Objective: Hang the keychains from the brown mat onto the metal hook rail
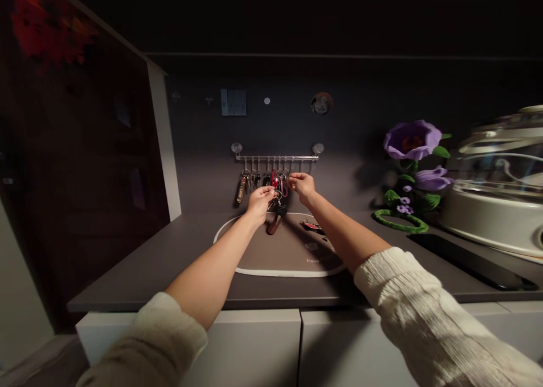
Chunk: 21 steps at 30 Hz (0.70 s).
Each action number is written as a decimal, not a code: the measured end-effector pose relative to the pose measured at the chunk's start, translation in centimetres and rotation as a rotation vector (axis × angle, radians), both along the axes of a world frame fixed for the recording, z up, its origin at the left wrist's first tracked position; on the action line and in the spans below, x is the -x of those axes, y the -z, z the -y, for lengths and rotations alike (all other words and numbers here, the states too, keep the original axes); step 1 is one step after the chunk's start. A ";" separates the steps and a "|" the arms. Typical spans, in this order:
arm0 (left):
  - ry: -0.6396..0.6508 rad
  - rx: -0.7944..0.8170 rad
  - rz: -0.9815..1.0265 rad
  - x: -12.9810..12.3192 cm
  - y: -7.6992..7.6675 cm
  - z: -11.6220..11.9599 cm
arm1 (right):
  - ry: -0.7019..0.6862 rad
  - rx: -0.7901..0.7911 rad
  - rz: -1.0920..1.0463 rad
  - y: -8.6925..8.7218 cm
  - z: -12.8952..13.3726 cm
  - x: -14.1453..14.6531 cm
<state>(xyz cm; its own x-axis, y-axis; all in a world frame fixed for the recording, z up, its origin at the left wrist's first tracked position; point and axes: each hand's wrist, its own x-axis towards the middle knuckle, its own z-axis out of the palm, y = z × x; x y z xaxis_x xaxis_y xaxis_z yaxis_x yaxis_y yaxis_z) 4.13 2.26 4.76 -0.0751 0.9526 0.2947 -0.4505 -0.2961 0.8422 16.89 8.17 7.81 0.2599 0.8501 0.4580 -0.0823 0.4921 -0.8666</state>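
A clear rail with a row of hooks is fixed to the dark back wall. Bunches of keys hang from it, among them a brown patterned key fob, a red key tag and a pink loop. My left hand is closed in a pinch at a key ring in front of the rail. Below its fingertips hangs a brown and black key fob. Just under the hooks on the right, my right hand is pinched too; what its fingertips hold is too small to make out.
A brown mat with a pale rim lies on the dark counter. On it, a small red item is partly behind my right forearm. To the right stand purple artificial flowers, a black phone-like slab and a white appliance.
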 end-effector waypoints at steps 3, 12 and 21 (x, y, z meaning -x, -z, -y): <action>0.015 0.003 0.007 0.1 -0.2 0.3 | -0.159 0.058 0.022 0.8 1.7 -0.1; 0.052 -0.002 0.033 0.2 -0.3 0.5 | -0.369 0.191 0.106 3.4 6.3 -0.5; 0.080 -0.044 0.022 0.3 -0.3 0.6 | -0.419 0.149 0.188 4.1 8.0 0.0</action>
